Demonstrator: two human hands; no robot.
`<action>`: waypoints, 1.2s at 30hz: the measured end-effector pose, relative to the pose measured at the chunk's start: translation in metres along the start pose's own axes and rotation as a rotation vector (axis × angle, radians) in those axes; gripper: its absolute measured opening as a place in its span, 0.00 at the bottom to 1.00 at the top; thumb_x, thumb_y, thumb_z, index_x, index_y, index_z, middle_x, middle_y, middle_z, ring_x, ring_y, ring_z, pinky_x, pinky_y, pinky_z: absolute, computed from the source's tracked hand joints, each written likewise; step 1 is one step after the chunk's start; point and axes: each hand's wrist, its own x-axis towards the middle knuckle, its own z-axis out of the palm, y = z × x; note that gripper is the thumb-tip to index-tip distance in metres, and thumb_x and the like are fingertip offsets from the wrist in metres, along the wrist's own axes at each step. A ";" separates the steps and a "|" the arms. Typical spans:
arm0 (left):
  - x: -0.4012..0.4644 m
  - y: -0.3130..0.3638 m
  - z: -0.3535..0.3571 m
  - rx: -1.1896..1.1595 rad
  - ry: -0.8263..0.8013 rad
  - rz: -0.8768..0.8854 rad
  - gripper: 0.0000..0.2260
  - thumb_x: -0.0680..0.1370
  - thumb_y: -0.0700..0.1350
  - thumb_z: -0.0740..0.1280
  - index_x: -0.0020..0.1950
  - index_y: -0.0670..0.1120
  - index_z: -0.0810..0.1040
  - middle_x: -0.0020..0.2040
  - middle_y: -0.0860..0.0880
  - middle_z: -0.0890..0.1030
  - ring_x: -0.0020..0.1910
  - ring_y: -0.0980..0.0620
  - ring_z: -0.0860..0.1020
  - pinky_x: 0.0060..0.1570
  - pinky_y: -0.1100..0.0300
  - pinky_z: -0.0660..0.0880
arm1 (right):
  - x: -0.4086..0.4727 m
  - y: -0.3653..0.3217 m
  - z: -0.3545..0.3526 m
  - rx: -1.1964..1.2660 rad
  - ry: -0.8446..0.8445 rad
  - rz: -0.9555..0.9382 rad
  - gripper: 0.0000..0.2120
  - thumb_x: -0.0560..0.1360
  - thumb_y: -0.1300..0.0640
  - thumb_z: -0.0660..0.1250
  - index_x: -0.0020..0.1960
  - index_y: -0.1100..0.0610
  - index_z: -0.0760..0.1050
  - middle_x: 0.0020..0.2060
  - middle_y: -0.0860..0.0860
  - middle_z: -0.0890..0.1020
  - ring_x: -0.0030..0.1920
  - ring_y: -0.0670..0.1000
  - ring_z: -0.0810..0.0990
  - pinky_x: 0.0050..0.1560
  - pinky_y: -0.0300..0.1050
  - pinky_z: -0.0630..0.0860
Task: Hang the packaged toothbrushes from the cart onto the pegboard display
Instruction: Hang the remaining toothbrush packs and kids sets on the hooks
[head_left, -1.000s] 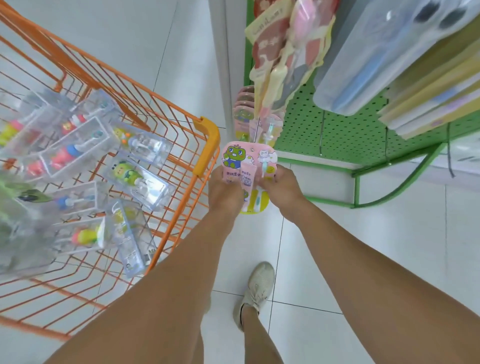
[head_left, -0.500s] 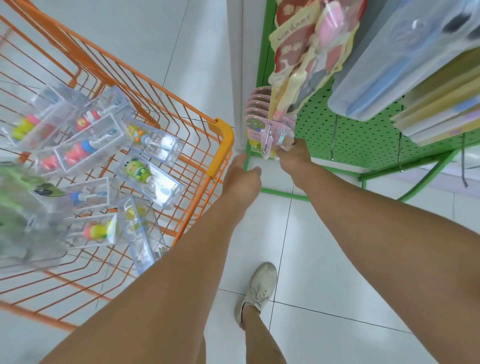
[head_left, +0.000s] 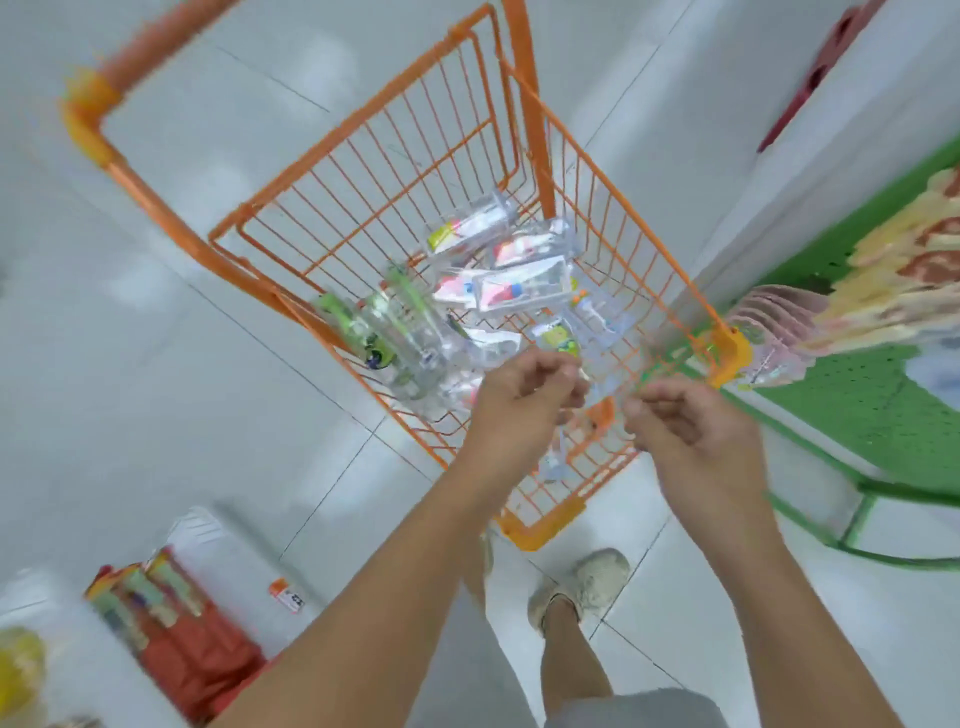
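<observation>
Both hands are hovering over the near end of the orange wire cart (head_left: 524, 171), and the picture is blurring with motion. The left hand (head_left: 519, 405) is sitting above the cart's near corner with its fingers loosely curled and holding nothing that can be made out. The right hand (head_left: 691, 431) is hanging just beside it, over the cart's near right rim, fingers likewise loosely curled and empty.

Just beyond the left hand, the packaged toothbrushes (head_left: 524, 286) are lying in a loose heap on the cart's wire floor, clear boxes with pink, green and yellow showing through; one green-topped pack (head_left: 558, 338) is lying right at the left hand's fingertips, though whether they are touching cannot be told.

Out past the right hand, the green pegboard display (head_left: 872, 400) is standing, with a row of pink carded packs (head_left: 779, 327) hanging on it beyond the cart's yellow corner guard (head_left: 732, 356).
</observation>
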 end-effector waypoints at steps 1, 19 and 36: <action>0.001 0.003 -0.026 0.006 0.094 0.002 0.04 0.82 0.41 0.66 0.52 0.45 0.80 0.42 0.48 0.83 0.43 0.51 0.82 0.44 0.59 0.77 | 0.010 -0.011 0.024 -0.086 -0.128 -0.011 0.05 0.75 0.62 0.74 0.49 0.54 0.81 0.41 0.51 0.84 0.41 0.51 0.83 0.45 0.43 0.80; 0.049 -0.003 -0.209 0.075 0.401 -0.102 0.10 0.72 0.50 0.71 0.53 0.54 0.79 0.52 0.50 0.83 0.51 0.49 0.84 0.56 0.47 0.81 | 0.076 -0.039 0.242 -0.846 -0.544 0.042 0.19 0.76 0.46 0.70 0.39 0.61 0.72 0.32 0.55 0.74 0.34 0.55 0.75 0.32 0.48 0.66; 0.064 0.038 -0.184 -0.134 0.199 -0.117 0.18 0.74 0.45 0.76 0.61 0.54 0.77 0.52 0.53 0.85 0.51 0.54 0.84 0.54 0.48 0.82 | 0.079 -0.052 0.184 -0.142 -0.224 0.273 0.22 0.80 0.40 0.64 0.59 0.58 0.80 0.55 0.55 0.83 0.58 0.59 0.82 0.54 0.53 0.81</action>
